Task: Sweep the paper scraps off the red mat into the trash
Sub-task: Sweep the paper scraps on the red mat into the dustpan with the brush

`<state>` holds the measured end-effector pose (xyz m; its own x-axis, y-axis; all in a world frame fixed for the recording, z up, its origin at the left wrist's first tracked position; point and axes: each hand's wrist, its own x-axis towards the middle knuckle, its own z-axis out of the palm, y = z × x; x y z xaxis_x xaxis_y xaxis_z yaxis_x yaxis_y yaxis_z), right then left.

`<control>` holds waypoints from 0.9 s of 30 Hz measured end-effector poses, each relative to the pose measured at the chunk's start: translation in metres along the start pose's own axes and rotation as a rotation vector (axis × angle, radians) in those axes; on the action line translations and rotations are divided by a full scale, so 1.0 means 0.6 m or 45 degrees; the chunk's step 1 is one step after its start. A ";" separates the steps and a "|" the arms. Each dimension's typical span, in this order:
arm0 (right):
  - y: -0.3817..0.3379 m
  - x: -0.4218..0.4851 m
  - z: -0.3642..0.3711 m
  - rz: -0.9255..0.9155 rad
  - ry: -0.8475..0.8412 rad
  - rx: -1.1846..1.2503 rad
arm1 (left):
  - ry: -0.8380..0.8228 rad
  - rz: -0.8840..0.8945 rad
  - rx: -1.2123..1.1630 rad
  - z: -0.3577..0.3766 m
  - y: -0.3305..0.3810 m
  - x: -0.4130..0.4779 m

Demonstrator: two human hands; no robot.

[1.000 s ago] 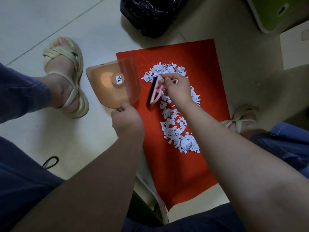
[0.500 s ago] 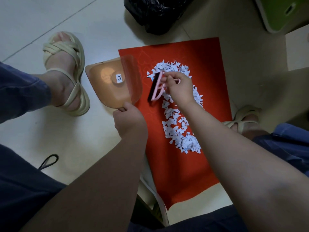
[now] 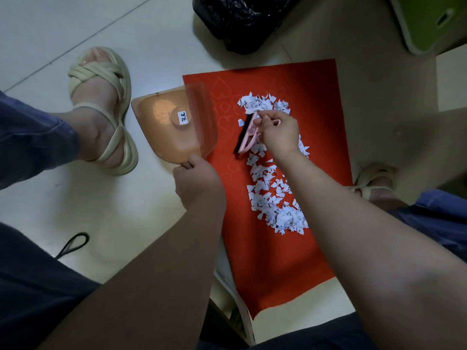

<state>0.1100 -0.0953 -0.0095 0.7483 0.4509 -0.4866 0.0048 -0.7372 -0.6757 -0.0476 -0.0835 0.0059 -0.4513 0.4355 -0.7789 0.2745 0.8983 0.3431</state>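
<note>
A red mat lies on the floor with a curved band of white paper scraps across its middle. My left hand grips the near end of an orange translucent dustpan, whose front lip rests on the mat's left edge. My right hand holds a small pink brush with dark bristles, set down on the mat at the left side of the scrap band, a short gap right of the dustpan lip. A black trash bag sits just beyond the mat's far edge.
My sandalled left foot stands left of the dustpan; my right foot is by the mat's right edge. A green-and-white bin and a pale box stand at far right. A black loop lies on the floor.
The brush and my right hand have stayed at the left side of the scraps, shifting only slightly. The dustpan is held in the same place.
</note>
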 end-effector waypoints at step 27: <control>-0.020 -0.001 -0.008 0.131 -0.058 -0.294 | -0.006 0.075 0.042 0.009 -0.006 -0.013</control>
<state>0.1126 -0.0891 0.0019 0.7222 0.3858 -0.5741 0.0852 -0.8733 -0.4797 -0.0403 -0.0903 0.0081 -0.4297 0.4873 -0.7602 0.3283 0.8686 0.3712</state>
